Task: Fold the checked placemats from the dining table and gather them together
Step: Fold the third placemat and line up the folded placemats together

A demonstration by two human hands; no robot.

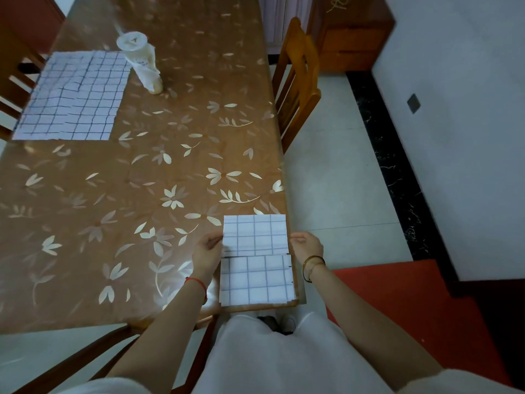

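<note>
White checked placemat (pixel 254 236) half-folded between hands; left hand (pixel 207 251) pinching edge, right hand (pixel 306 245) grip unclear.

A pale drink cup (pixel 140 62) with a lid and straw stands on the brown floral table cover (pixel 170 166), toward the far left. 1 wooden chair (pixel 297 81) sits at the table's right side, another chair (pixel 14 81) at the left edge. A wooden cabinet (pixel 352 32) stands against the far wall. A red surface (pixel 403 302) lies at lower right on the tiled floor (pixel 335 172).
</note>
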